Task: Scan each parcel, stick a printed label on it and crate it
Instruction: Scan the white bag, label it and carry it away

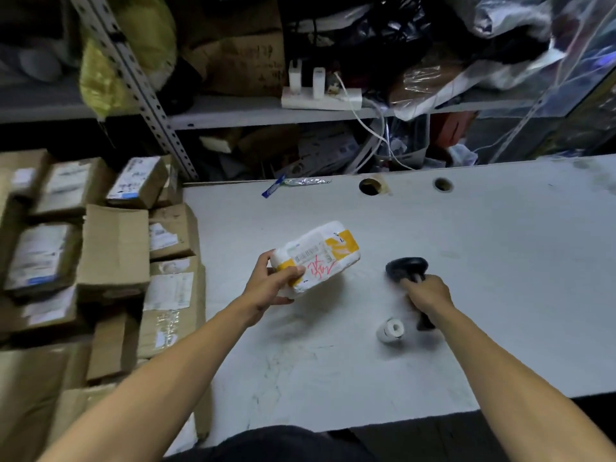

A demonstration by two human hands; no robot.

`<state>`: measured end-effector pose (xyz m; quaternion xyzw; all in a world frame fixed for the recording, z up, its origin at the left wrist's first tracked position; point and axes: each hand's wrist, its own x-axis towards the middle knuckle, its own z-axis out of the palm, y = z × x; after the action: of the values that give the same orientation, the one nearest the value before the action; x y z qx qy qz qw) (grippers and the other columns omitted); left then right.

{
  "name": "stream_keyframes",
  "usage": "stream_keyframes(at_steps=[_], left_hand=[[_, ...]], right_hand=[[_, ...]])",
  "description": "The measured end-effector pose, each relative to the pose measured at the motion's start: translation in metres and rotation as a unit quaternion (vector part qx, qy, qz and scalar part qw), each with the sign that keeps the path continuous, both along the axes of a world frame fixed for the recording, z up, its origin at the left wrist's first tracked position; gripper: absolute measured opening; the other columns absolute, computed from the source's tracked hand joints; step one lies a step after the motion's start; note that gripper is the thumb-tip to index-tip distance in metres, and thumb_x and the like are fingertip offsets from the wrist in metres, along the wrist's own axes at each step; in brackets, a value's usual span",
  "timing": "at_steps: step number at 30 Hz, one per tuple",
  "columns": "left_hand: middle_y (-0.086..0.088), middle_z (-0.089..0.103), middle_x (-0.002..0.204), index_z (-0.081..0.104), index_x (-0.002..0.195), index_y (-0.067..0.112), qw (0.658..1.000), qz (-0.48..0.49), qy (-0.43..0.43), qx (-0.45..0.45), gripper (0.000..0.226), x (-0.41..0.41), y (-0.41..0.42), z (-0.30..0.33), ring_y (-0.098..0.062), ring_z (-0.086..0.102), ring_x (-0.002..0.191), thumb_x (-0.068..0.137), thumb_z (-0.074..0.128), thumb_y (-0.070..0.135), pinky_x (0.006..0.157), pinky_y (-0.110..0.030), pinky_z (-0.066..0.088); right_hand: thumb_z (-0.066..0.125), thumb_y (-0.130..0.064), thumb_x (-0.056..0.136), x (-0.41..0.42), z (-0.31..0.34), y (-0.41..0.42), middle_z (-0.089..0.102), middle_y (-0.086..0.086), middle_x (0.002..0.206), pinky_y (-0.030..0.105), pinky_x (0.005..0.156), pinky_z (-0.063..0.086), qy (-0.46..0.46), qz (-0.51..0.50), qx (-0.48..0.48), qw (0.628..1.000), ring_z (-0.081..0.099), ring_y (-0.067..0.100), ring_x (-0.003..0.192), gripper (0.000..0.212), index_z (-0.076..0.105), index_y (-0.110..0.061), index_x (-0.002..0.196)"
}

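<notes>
Left hand point(271, 284) grips one end of the parcel point(318, 258), thumb on its top face, fingers curled underneath. Parcel: white plastic mailer, soft and bulging, with yellow bands across both ends, a printed barcode label along the top and a red handwritten scrawl beside it. It is held tilted above the worktop point(500, 261), label side up; a soft shadow lies on the surface below it.

Right hand point(428, 292) is closed round the handle of a black scanner point(407, 269), whose head points away from the person; the handle's lower end shows behind the wrist. Scanner and parcel are near each other, not touching.

Just beside the right wrist a small white label roll point(390, 330) lies on its side on the worktop. Two round cable holes point(370, 186) sit near the far edge, with a blue-and-white wrapper point(274, 188) to their left.

Left of the worktop, labelled cardboard boxes point(100, 248) are stacked. Behind, a metal shelf point(266, 111) carries a white power strip point(321, 96), bags and cartons.

Both forearms are bare and extended forward.
</notes>
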<state>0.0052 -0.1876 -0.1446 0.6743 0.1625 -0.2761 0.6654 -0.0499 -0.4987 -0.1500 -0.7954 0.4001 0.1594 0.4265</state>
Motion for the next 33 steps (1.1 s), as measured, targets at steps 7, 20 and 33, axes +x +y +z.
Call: stream_keyframes(at_steps=[7,20,33], left_hand=[[-0.008,0.058,0.128,0.041,0.131,0.030,0.995,0.089,-0.030,0.018,0.060,0.001,0.033,-0.001,-0.024,0.067,0.107,0.086,0.079,0.020,0.081,-0.048,0.062],[-0.008,0.057,0.131,0.039,0.132,0.033,0.994,0.105,-0.012,0.009,0.062,-0.005,0.038,-0.013,-0.026,0.065,0.109,0.086,0.078,0.020,0.073,-0.041,0.062],[-0.002,0.058,0.127,0.045,0.126,0.024,0.987,0.073,0.024,0.140,0.042,-0.001,-0.019,-0.015,-0.028,0.058,0.108,0.093,0.065,0.039,0.084,-0.047,0.053]], right_hand=[[0.063,-0.021,0.085,0.009,0.096,0.100,0.060,-0.001,0.063,0.029,0.056,0.048,-0.150,0.192,0.116,0.963,0.054,0.014,0.052,0.013,0.060,-0.010,0.078],[0.057,-0.024,0.079,-0.024,0.136,0.123,0.046,0.004,0.059,0.038,0.051,0.036,-0.159,0.228,0.037,0.960,0.039,0.019,0.054,0.028,0.040,-0.002,0.071],[0.056,-0.036,0.087,-0.043,0.071,0.012,0.068,0.009,0.075,0.038,0.052,0.052,-0.081,0.152,-0.055,0.984,0.065,0.030,0.061,0.026,0.057,-0.011,0.083]])
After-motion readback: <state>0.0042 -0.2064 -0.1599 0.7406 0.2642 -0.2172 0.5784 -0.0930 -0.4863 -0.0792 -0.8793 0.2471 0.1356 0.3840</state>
